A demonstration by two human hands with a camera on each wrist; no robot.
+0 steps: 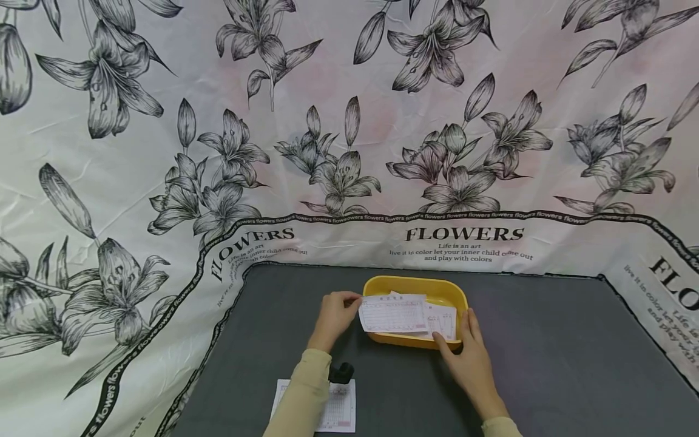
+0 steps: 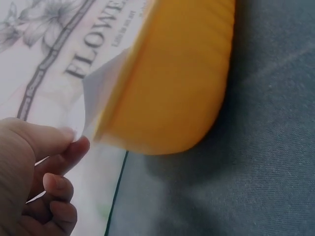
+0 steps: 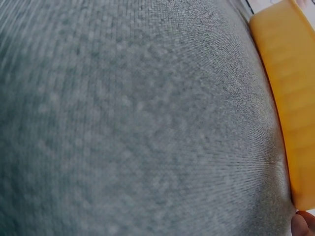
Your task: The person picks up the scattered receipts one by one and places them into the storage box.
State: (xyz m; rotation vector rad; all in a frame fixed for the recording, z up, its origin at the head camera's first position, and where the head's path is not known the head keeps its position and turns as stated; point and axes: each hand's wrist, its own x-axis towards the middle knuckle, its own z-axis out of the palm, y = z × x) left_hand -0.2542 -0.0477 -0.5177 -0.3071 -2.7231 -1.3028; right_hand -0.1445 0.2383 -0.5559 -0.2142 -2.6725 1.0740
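A yellow plastic tray [image 1: 404, 343] stands near the far edge of the grey cloth. My left hand [image 1: 333, 315] pinches the left edge of a printed paper form [image 1: 390, 314], which slants across the tray's front left part and sticks out past its rim. In the left wrist view, thumb and forefinger of the left hand [image 2: 44, 167] meet at the corner of the form [image 2: 98, 91]. Beneath it, inside the tray, lies another printed slip [image 1: 443, 321]. My right hand [image 1: 471, 361] grips the tray's right front corner, thumb over the front rim and fingers along the right side.
On the cloth [image 1: 546, 352] near the front, another printed form [image 1: 341, 413] lies partly hidden under my left forearm. A black curved object [image 1: 341, 373] shows beside that wrist. White fabric with flower prints [image 1: 464, 243] rises behind and borders the grey surface.
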